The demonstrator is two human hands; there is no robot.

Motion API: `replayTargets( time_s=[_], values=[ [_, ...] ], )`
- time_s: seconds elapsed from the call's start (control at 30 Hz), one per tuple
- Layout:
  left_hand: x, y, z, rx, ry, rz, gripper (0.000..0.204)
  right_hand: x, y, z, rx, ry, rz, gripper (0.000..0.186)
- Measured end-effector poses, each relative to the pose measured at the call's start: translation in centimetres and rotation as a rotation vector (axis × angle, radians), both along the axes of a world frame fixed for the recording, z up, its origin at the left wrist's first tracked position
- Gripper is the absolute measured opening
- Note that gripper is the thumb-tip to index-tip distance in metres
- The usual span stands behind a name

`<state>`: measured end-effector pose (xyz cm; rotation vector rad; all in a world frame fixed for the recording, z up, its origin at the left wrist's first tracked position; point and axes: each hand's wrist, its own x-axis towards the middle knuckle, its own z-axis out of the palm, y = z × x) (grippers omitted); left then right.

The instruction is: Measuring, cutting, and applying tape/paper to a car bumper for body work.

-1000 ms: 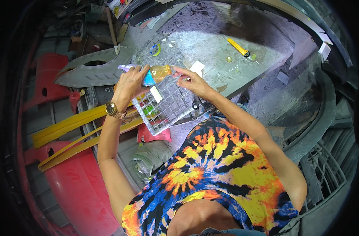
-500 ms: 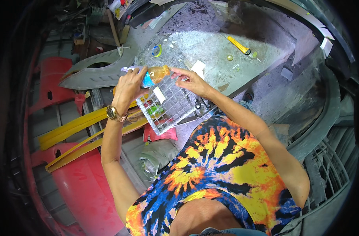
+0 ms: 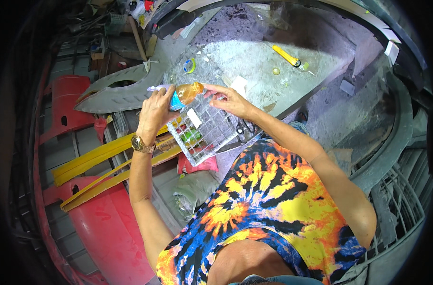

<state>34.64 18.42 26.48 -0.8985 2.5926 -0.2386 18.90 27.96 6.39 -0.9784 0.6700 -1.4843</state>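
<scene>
My left hand [image 3: 155,107], with a gold watch at its wrist, is wrapped round a clear plastic bottle [image 3: 185,93]. Amber liquid shows inside the bottle, which has a blue label and an orange cap [image 3: 198,87] and lies tilted on its side. Close to the cap is my right hand [image 3: 228,100], its index finger stretched out and the other fingers partly curled; nothing shows between them. Whether a fingertip touches the cap I cannot make out. Below both hands is a dusty white grid rack [image 3: 215,135] with a small white block [image 3: 194,118] on it.
A yellow-handled tool [image 3: 287,56], a roll of tape [image 3: 189,65] and a small round piece [image 3: 276,71] lie on the grey surface beyond. Yellow strips [image 3: 93,159], red panels [image 3: 107,228] and a grey panel [image 3: 112,89] fill the left. A grey curved part [image 3: 397,137] stands at right.
The view has shifted slightly. My left hand still holds the bottle, and my right hand stays beside its cap with little visible movement.
</scene>
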Motion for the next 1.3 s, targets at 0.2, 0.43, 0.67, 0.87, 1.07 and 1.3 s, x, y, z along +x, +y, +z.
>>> replayTargets(
  time_s=[0.2,0.43,0.67,0.87,1.07,1.3],
  values=[
    [1.5,0.3,-4.8,0.016,0.432,0.069,0.080,-2.8,0.3,4.2,-0.097,0.410,-0.233,0.052],
    [0.4,0.8,-11.5,0.201,0.872,0.293,0.070,-5.5,0.0,7.9,-0.345,1.276,-0.526,0.054],
    [-3.1,1.9,-14.7,0.324,1.153,0.340,0.066,-7.8,1.0,9.0,-0.335,1.358,-0.423,0.046],
    [-3.6,2.2,-17.0,0.611,1.770,0.528,0.063,-11.3,1.8,1.8,0.113,0.771,-0.175,0.044],
    [-1.8,6.7,-18.6,0.693,1.808,0.604,0.063,-16.1,-0.2,-1.8,0.482,-0.184,-0.163,0.052],
    [0.3,11.7,-22.0,0.939,1.805,0.711,0.058,-18.6,-11.5,0.3,0.160,0.147,-0.312,0.067]
  ],
)
